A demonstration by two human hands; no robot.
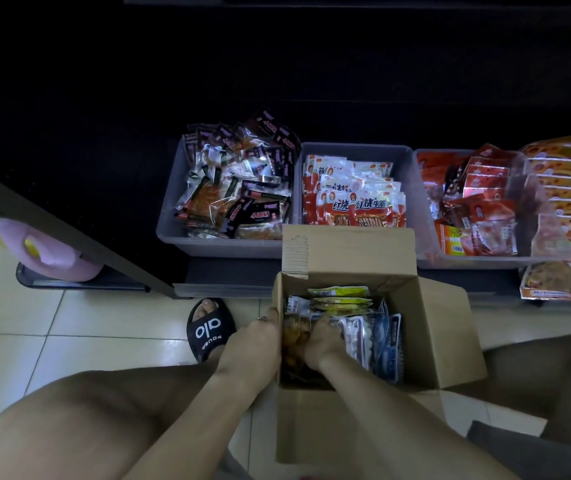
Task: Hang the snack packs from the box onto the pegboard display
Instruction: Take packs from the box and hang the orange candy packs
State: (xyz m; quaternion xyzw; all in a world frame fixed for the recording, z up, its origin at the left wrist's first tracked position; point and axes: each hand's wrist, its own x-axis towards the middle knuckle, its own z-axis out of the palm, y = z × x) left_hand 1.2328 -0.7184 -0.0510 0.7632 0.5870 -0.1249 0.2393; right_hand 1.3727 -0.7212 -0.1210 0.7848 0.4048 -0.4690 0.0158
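Down in the open cardboard box at six o'clock, her right hand curls around the amber snack packs while the left hand grips the box's rim; light, crinkly, slippery pouches, probably best pinched by their top edges.

Left hand, right hand: fingers curled.

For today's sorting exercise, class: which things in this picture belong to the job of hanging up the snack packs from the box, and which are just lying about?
Belong to the job:
cardboard box
snack packs in the box
left hand on the box's edge
right hand among the packs

Just lying about:
grey bins of other snacks
pink bottle
black slipper
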